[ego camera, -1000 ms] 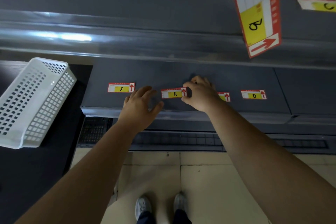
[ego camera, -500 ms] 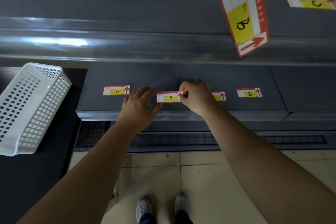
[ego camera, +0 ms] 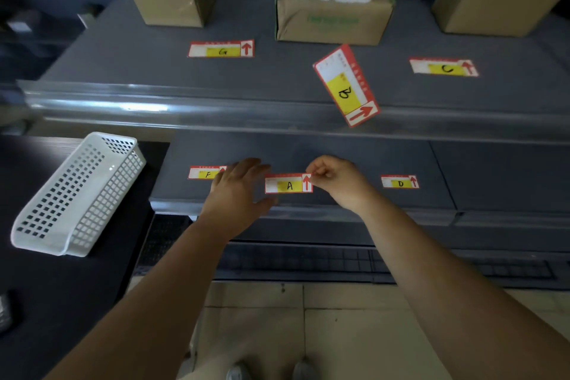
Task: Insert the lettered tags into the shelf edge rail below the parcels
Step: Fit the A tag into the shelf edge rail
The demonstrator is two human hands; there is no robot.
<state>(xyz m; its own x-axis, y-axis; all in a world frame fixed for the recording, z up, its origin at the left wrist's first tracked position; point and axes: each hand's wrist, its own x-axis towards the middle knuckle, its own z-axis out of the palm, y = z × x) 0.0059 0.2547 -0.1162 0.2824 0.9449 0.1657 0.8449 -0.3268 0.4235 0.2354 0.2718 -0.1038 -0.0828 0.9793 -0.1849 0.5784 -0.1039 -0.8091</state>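
My right hand pinches the right end of the red-and-white tag lettered A, held just above the lower shelf. To the tag's left my left hand is spread open, its thumb under the tag's left end. Tags F and D lie on the lower shelf. On the upper shelf lie tags G and C, and a tag lettered B rests askew over the clear edge rail. Three cardboard parcels stand behind them.
A white perforated basket lies tipped on the dark table at the left. The lower shelf has its own front rail. Tiled floor and my shoes show below.
My view has tilted up, bringing the parcels into sight. My right hand has lifted tag A off the lower shelf, and another tag on its right is now hidden.
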